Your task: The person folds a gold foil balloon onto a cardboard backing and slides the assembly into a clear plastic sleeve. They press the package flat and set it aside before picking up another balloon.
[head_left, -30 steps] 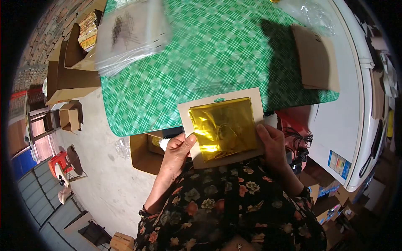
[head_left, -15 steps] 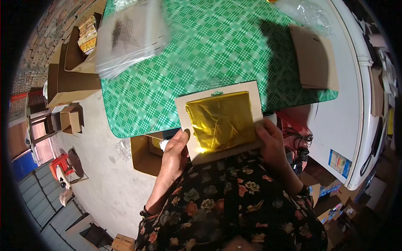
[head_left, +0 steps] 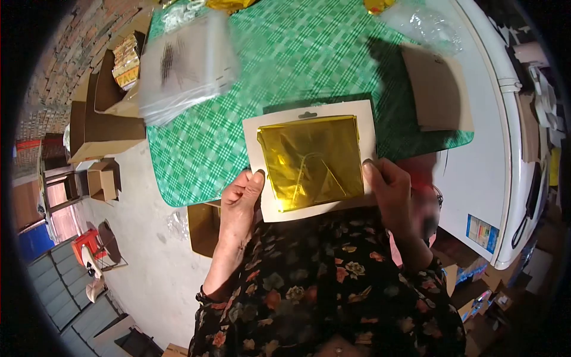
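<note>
Between my hands is a pale cardboard backing card with a hanging slot along its top edge. A folded packet of shiny gold foil lies flat on its face, with a thin looped line showing on the foil. My left hand pinches the card's left edge, thumb on the front. On the opposite edge, my right hand grips in the same way. The card is tilted slightly, in front of my body at the near edge of the green checked table.
A stack of clear plastic bags lies at the table's left, beside an open carton. Brown cards rest at the right, near crumpled clear plastic. A white appliance borders the right side. Another open box sits below the table.
The card has risen slightly and turned so its face catches less glare. Both hands have moved with it, still holding its sides. More gold foil shows at the table's far edge.
</note>
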`<control>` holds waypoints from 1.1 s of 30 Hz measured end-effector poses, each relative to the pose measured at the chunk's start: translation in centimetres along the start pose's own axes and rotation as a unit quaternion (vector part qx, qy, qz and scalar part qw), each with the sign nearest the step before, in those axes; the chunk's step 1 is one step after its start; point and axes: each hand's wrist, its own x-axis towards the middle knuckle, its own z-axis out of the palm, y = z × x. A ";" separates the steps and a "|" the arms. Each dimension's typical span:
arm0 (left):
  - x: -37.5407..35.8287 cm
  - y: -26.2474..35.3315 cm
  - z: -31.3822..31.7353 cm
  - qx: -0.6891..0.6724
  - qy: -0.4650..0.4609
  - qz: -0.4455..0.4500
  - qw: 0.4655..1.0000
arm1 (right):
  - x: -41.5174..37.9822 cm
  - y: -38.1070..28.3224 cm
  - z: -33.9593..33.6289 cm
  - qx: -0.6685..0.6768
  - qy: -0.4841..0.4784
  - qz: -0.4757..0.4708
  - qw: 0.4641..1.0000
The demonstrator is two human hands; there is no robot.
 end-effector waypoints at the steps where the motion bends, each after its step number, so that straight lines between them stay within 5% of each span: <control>1: 0.6 0.5 0.0 0.007 -0.008 0.004 1.000 | 0.7 -0.4 -0.1 -0.001 0.011 -0.020 1.000; 3: 2.1 1.3 0.1 0.009 -0.031 0.016 0.999 | 2.0 -1.2 -0.1 -0.004 0.031 -0.056 0.998; 6: 3.9 1.1 1.2 0.208 -0.004 0.246 0.947 | 4.1 -1.5 -0.5 -0.018 0.031 -0.076 0.996; 8: 4.1 2.1 1.6 0.499 0.065 0.370 0.781 | 5.3 -1.4 -0.7 -0.032 0.023 -0.073 0.997; 10: 4.2 3.0 2.8 0.568 -0.002 0.453 0.687 | 6.0 -1.4 -0.8 -0.046 0.015 -0.066 0.997; 14: 6.0 2.3 4.1 0.626 -0.140 0.436 0.632 | 7.3 -1.1 -0.8 -0.023 -0.022 -0.055 0.998; 23: 8.0 3.1 5.3 0.688 -0.149 0.434 0.563 | 8.3 -2.6 -0.8 0.057 -0.068 0.002 0.996; 28: 9.1 4.0 5.3 0.641 -0.160 0.414 0.627 | 8.8 -3.2 -0.9 0.045 -0.087 0.008 0.995; 31: 9.1 5.2 5.5 0.597 -0.181 0.379 0.684 | 9.8 -1.2 -0.9 -0.085 -0.046 -0.147 0.984; 33: 8.8 5.9 5.8 0.590 -0.185 0.339 0.708 | 8.6 -1.7 -0.7 -0.213 0.020 -0.141 0.966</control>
